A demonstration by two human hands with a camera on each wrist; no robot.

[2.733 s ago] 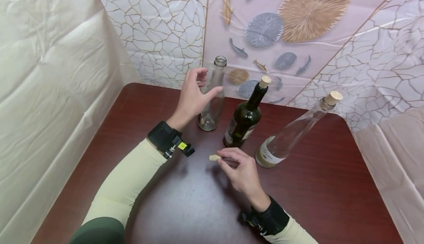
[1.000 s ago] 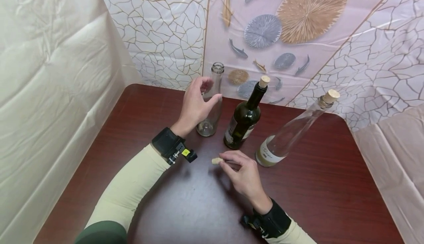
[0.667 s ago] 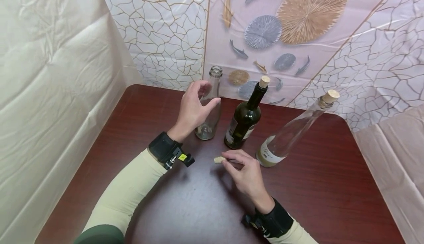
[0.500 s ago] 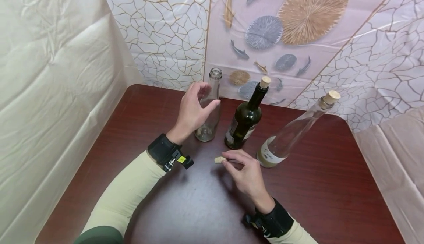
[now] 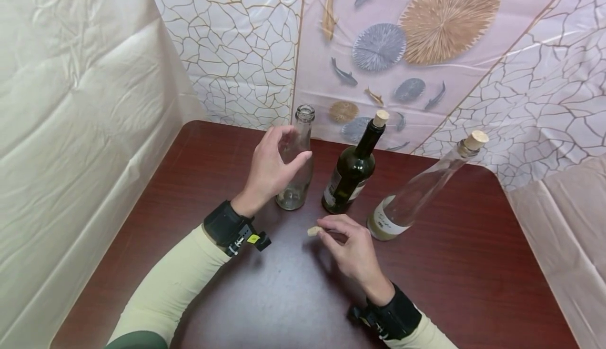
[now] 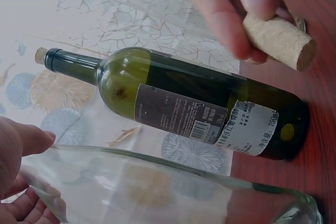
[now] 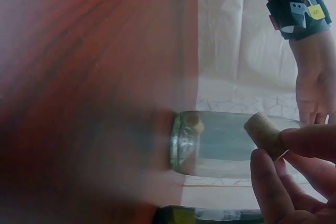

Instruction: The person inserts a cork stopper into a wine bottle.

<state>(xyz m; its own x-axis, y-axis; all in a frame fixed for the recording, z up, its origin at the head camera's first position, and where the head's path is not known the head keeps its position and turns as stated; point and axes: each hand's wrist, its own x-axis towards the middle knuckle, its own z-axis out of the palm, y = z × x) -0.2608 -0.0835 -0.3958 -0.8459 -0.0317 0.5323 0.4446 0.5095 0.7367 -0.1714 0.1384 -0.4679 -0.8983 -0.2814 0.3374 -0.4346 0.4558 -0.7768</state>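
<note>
My left hand [image 5: 272, 165] grips the upper body of a clear glass bottle [image 5: 299, 183], thumb on one side and fingers on the other. The bottle's mouth [image 5: 305, 111] has no cork in it. The bottle looks upright, its base at or close to the tabletop. In front of it, my right hand [image 5: 352, 249] pinches a cork [image 5: 313, 231] between thumb and fingertips. The left wrist view shows that cork [image 6: 281, 40] jutting out of the right fingers. In the right wrist view the cork [image 7: 264, 134] overlaps the clear bottle [image 7: 226, 142] behind it, apart from it as the head view shows.
A dark green wine bottle [image 5: 354, 170] with a cork in its neck stands just right of the clear one. Farther right is a tall clear bottle [image 5: 416, 196], also corked, with a white label. Patterned cloth [image 5: 236, 49] hangs behind the dark red table [image 5: 473, 265].
My left hand has drawn the clear bottle toward me and slightly left. My right hand has shifted a little to the right, still pinching the cork. The other bottles stand where they were.
</note>
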